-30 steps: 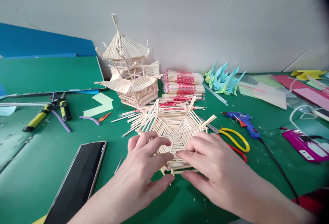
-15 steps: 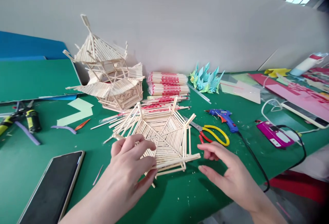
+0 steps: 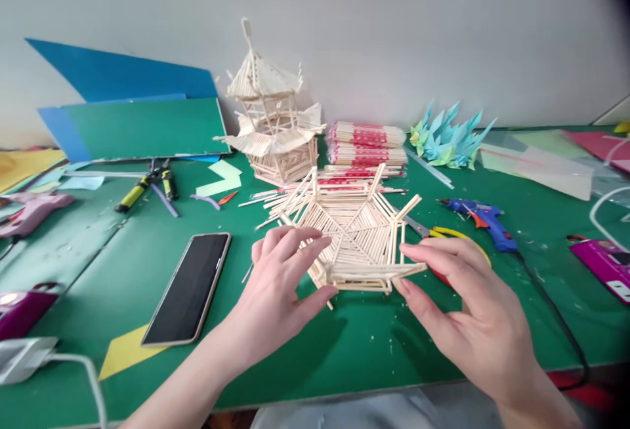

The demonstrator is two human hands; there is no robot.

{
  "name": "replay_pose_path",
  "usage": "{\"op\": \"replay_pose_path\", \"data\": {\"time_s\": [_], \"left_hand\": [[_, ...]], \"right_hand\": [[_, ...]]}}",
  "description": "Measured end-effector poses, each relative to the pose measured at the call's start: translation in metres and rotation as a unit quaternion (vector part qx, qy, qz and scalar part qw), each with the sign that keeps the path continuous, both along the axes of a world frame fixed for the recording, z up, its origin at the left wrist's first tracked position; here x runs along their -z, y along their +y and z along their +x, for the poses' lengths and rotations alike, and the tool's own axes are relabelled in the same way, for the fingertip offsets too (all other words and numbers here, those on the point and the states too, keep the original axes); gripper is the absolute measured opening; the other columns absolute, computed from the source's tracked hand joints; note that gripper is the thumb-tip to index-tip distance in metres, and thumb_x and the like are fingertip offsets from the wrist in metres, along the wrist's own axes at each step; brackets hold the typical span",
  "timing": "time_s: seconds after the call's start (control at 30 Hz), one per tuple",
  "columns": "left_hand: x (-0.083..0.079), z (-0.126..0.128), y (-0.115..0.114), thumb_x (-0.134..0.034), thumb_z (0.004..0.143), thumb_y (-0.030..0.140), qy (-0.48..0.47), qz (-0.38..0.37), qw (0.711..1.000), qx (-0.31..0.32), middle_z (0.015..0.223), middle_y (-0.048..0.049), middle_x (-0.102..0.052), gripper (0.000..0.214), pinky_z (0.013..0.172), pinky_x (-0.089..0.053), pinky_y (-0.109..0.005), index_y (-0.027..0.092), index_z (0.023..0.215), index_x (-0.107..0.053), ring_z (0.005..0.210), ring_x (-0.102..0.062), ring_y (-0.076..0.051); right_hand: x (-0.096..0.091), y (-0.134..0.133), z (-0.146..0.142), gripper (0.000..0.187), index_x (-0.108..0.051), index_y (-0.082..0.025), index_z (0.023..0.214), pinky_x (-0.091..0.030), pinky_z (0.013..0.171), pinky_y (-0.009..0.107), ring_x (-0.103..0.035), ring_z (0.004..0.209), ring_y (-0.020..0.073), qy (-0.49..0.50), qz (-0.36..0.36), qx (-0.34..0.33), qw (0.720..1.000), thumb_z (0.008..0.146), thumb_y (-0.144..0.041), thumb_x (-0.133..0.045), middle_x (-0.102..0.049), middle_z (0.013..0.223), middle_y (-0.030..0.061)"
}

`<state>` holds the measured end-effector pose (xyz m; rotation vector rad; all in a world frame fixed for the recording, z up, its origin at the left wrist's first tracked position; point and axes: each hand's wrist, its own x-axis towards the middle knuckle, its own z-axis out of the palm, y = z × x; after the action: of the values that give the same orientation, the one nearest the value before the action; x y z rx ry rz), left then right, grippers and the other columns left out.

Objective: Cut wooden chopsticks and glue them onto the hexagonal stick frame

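Note:
An octagon-like frame of pale wooden sticks, with short stick bundles rising at its corners, lies on the green table in front of me. Along its near side runs a bundle of sticks. My left hand is at the frame's near left corner, thumb and fingers apart around it. At the other end of that bundle, my right hand has thumb and forefinger spread, with the bundle's tip between them. Whether the fingertips touch the wood I cannot tell.
Behind the frame stand a stick pagoda and packs of sticks. To the right lie a blue glue gun with its cord and yellow-handled pliers. On the left are a phone and cutters. Blue folded paper sits at the back.
The view has swung left, so things appear further right. My left thumb and forefinger have spread apart. My right hand has come closer, its fingers now around the bundle's end.

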<state>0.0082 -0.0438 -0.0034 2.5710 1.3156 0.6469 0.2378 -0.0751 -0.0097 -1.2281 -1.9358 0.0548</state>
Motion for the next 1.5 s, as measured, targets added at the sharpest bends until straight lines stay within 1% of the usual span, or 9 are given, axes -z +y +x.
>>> {"op": "replay_pose_path", "data": {"time_s": [0.07,0.17,0.3,0.47,0.57,0.67,0.9,1.07,1.5], "left_hand": [[0.008,0.000,-0.008,-0.058,0.082,0.026,-0.029,0.025,0.999,-0.023,0.117,-0.0100,-0.054,0.035,0.085,-0.036,-0.047,0.021,0.116,-0.049,0.106,-0.043,-0.028],[0.021,0.000,-0.016,-0.060,0.080,0.026,-0.068,0.049,0.996,-0.043,0.117,-0.0107,-0.054,0.041,0.085,-0.037,-0.046,0.020,0.118,-0.048,0.105,-0.045,-0.028],[0.032,-0.001,-0.020,-0.064,0.077,0.029,-0.112,0.095,0.986,-0.072,0.121,-0.0124,-0.051,0.047,0.084,-0.038,-0.044,0.018,0.119,-0.048,0.106,-0.046,-0.028],[0.037,0.001,-0.015,-0.062,0.077,0.033,-0.120,0.144,0.981,-0.052,0.124,-0.0093,-0.053,0.035,0.084,-0.037,-0.042,0.021,0.110,-0.058,0.106,-0.045,-0.028],[0.039,0.005,-0.009,-0.060,0.078,0.029,-0.129,0.153,0.979,-0.032,0.120,-0.0066,-0.056,0.028,0.084,-0.035,-0.041,0.021,0.105,-0.062,0.104,-0.045,-0.026],[0.038,0.008,-0.004,-0.059,0.078,0.026,-0.122,0.150,0.981,-0.011,0.120,-0.0042,-0.057,0.024,0.082,-0.034,-0.040,0.022,0.101,-0.064,0.104,-0.045,-0.026],[0.034,0.006,0.002,-0.057,0.078,0.021,-0.099,0.143,0.984,0.026,0.115,-0.0041,-0.060,0.021,0.078,-0.033,-0.041,0.022,0.096,-0.066,0.101,-0.046,-0.026],[0.035,0.006,0.004,-0.055,0.079,0.019,-0.085,0.160,0.983,0.017,0.107,-0.0025,-0.064,0.020,0.071,-0.031,-0.039,0.024,0.094,-0.067,0.097,-0.047,-0.026],[0.038,0.008,0.004,-0.055,0.082,0.026,-0.084,0.176,0.981,0.004,0.104,-0.0033,-0.064,0.016,0.069,-0.029,-0.039,0.024,0.089,-0.068,0.095,-0.045,-0.025]], "right_hand": [[-0.005,0.001,-0.012,0.024,-0.059,-0.019,0.104,-0.045,0.076,0.033,-0.054,0.083,0.0184,-0.051,0.035,-0.028,0.998,0.080,-0.012,-0.059,-0.057,0.091,0.0059],[-0.006,0.003,-0.025,0.021,-0.063,-0.017,0.100,-0.045,0.072,0.035,-0.054,0.080,0.0199,-0.128,0.063,-0.044,0.989,0.080,-0.013,-0.059,-0.060,0.086,0.0064],[0.001,0.007,-0.034,0.021,-0.065,-0.020,0.100,-0.044,0.072,0.036,-0.054,0.080,0.0223,-0.212,0.092,-0.036,0.972,0.080,-0.018,-0.060,-0.064,0.090,0.0058],[0.005,0.011,-0.038,0.023,-0.066,-0.019,0.100,-0.040,0.074,0.036,-0.053,0.086,0.0248,-0.284,0.092,-0.002,0.954,0.079,-0.025,-0.062,-0.066,0.095,0.0047],[0.005,0.013,-0.039,0.021,-0.068,-0.020,0.096,-0.039,0.072,0.035,-0.053,0.084,0.0241,-0.293,0.089,0.018,0.952,0.079,-0.030,-0.062,-0.067,0.091,0.0043],[0.006,0.013,-0.039,0.017,-0.070,-0.021,0.090,-0.037,0.069,0.034,-0.054,0.082,0.0227,-0.297,0.093,0.019,0.950,0.080,-0.032,-0.062,-0.068,0.087,0.0036],[0.009,0.014,-0.042,0.016,-0.071,-0.022,0.086,-0.036,0.067,0.032,-0.056,0.080,0.0210,-0.289,0.112,0.028,0.950,0.083,-0.031,-0.058,-0.069,0.085,0.0016],[0.011,0.016,-0.041,0.018,-0.071,-0.022,0.084,-0.034,0.065,0.031,-0.056,0.078,0.0197,-0.290,0.126,0.018,0.948,0.085,-0.031,-0.056,-0.070,0.083,0.0015],[0.014,0.017,-0.041,0.017,-0.071,-0.023,0.082,-0.032,0.064,0.031,-0.056,0.076,0.0193,-0.285,0.140,0.026,0.948,0.085,-0.030,-0.057,-0.070,0.080,0.0003]]}}
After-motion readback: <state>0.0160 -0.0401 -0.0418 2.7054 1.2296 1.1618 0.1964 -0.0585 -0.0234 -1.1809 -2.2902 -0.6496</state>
